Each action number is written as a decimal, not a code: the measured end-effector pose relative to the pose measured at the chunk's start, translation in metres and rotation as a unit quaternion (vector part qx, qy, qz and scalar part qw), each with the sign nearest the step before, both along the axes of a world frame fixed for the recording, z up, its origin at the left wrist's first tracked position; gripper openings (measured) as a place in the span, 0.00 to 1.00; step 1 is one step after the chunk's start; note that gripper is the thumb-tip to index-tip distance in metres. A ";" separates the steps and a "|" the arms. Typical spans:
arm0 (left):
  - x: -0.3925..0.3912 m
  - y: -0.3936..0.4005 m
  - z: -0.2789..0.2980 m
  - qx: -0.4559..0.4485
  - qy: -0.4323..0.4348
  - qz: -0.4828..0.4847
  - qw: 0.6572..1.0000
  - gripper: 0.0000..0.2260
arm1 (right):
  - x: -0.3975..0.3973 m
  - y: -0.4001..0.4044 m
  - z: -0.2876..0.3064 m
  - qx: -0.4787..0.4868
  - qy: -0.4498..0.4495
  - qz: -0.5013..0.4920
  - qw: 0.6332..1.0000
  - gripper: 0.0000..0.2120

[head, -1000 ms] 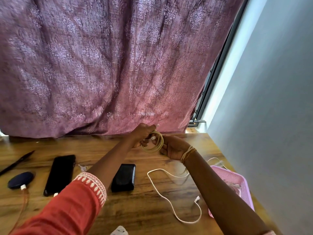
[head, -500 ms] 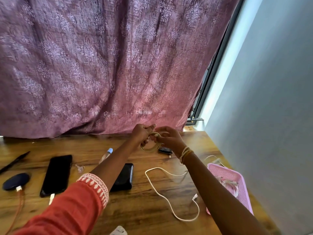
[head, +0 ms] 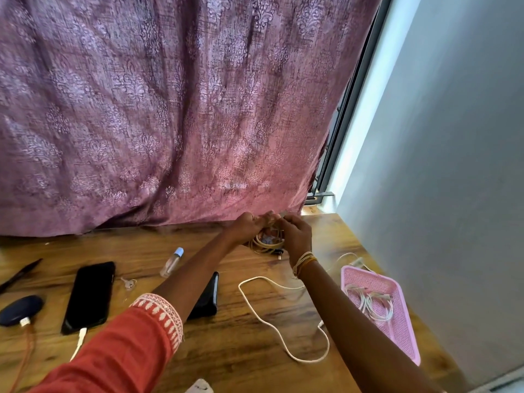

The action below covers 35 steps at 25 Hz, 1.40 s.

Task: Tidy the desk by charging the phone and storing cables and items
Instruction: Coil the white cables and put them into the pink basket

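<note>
**Coil in hand, loose ends waiting**

Right now I see both hands meeting at centre frame, just below the curtain [head: 170, 109] hem. The left hand [head: 249, 226] and the right hand [head: 295, 236] both have their fingers curled round a coiled beige cable [head: 265, 243], holding the loops together just above the wooden desk [head: 226, 350].

The phone [head: 89, 296] lies at lower left with a white plug in its bottom end, so charging looks sorted. A loose white cable [head: 272, 321] snakes across the lower centre, and the pink basket [head: 408, 341] at lower right already holds coiled white cables [head: 374, 304].

My worry: the coil looks unsecured, so if either grip slackens the loops could spring apart. The basket sits at the desk's right edge; a careless drop there might nudge it off. The right forearm also crosses over the loose white cable and could drag it.
</note>
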<state>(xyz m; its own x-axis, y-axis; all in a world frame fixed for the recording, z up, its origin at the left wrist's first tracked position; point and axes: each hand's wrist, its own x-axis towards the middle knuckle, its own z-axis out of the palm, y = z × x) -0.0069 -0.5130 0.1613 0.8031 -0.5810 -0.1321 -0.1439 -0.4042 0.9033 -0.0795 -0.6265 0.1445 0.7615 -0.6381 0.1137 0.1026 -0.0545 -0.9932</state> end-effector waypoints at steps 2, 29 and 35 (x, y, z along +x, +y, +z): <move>0.000 -0.002 -0.006 -0.048 0.069 -0.045 0.995 0.19 | -0.003 -0.010 -0.002 -0.075 0.026 -0.012 0.997 0.05; -0.046 -0.062 0.016 0.031 -0.108 -0.139 0.984 0.09 | -0.050 -0.073 0.012 0.194 0.068 0.003 0.979 0.12; -0.053 -0.090 0.014 0.011 -0.078 -0.126 0.989 0.05 | -0.070 -0.091 0.017 0.098 0.139 -0.011 0.985 0.09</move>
<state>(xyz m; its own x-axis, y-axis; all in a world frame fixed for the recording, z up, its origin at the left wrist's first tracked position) -0.0597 -0.6030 0.1751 0.6440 -0.7644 -0.0318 -0.3803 -0.3559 0.8536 -0.1492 -0.7178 0.1613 0.7317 -0.6436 -0.2243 -0.1739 0.1419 -0.9745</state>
